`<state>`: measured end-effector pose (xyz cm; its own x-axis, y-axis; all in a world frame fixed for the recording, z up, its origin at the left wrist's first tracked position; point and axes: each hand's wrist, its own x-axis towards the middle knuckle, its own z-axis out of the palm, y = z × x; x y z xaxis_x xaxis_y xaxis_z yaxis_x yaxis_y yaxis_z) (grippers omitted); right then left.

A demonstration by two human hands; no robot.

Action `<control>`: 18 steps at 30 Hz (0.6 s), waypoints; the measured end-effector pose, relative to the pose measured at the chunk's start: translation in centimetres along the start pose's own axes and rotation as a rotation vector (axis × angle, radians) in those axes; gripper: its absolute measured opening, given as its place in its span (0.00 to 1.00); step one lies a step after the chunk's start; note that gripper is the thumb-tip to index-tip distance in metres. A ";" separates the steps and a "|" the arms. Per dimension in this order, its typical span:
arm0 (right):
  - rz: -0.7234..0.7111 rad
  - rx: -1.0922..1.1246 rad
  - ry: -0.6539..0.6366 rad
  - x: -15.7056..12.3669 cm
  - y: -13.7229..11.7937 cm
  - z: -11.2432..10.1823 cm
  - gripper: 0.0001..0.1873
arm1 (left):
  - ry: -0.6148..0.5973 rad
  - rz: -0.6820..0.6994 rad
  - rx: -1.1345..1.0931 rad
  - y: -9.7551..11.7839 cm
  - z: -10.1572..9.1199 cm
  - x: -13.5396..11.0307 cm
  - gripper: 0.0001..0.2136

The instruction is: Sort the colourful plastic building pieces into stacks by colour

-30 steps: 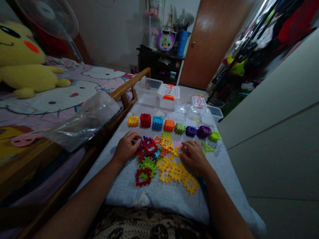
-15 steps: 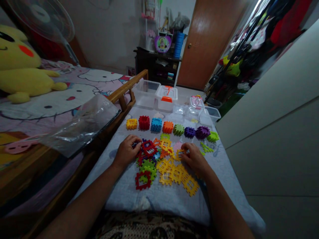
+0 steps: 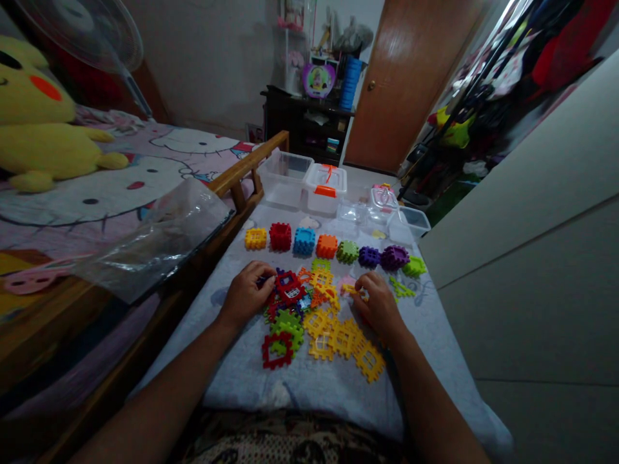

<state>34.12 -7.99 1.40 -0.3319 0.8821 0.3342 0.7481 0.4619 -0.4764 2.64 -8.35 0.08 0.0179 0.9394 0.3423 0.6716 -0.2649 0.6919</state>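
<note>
My left hand (image 3: 246,295) curls at the edge of a red window-shaped plastic piece (image 3: 289,287), over a heap of mixed interlocking pieces. My right hand (image 3: 377,304) pinches a yellow plastic piece (image 3: 351,290) between its fingertips. Loose yellow waffle-edged squares (image 3: 333,338) lie below it, and a red square frame (image 3: 277,350) sits near a green piece (image 3: 286,325). Farther forward, a row of built block cubes runs across the quilted blanket (image 3: 242,380), from a yellow cube (image 3: 256,238) to a purple one (image 3: 394,257).
Transparent plastic boxes stand beyond the row, one with an orange latch (image 3: 325,188). A plastic bag (image 3: 159,241) lies over the wooden bed rail (image 3: 246,164) on the left. A white wardrobe panel (image 3: 527,258) rises along the right side.
My right hand has lifted the yellow piece slightly and turned it edge-on. My left hand stays at the heap, and the view has shifted a little.
</note>
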 end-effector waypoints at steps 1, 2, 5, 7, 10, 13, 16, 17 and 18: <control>-0.011 0.003 -0.040 -0.1 0.0 -0.1 0.05 | 0.001 -0.005 -0.002 0.0 0.0 0.0 0.07; -0.016 0.008 -0.072 -0.1 0.1 -0.3 0.05 | 0.001 -0.009 -0.004 0.0 -0.1 0.0 0.07; 0.005 -0.007 -0.094 -0.4 0.2 -0.7 0.08 | -0.007 -0.018 -0.006 -0.1 -0.1 0.0 0.07; 0.024 -0.038 -0.101 -0.4 0.2 -0.9 0.13 | -0.014 -0.022 -0.004 -0.1 -0.1 0.0 0.07; 0.044 -0.077 -0.177 -0.5 0.0 -0.9 0.21 | -0.018 -0.029 -0.004 -0.2 0.0 0.0 0.07; 0.049 -0.100 -0.242 -0.4 -0.2 -0.5 0.24 | -0.014 -0.034 -0.005 -0.2 0.0 0.0 0.07; 0.058 -0.114 -0.201 -0.2 0.1 -0.1 0.23 | -0.011 -0.044 0.006 -0.3 -0.1 0.0 0.07; 0.063 -0.120 -0.177 -0.2 0.3 0.0 0.23 | -0.010 -0.047 0.008 -0.3 -0.1 0.0 0.07; 0.067 -0.127 -0.156 -0.2 0.4 0.1 0.22 | -0.008 -0.049 0.009 -0.4 -0.1 0.0 0.07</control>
<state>34.43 -7.94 1.03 -0.3567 0.9185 0.1707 0.8345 0.3954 -0.3838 2.32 -8.30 -0.13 -0.0094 0.9528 0.3034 0.6786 -0.2168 0.7018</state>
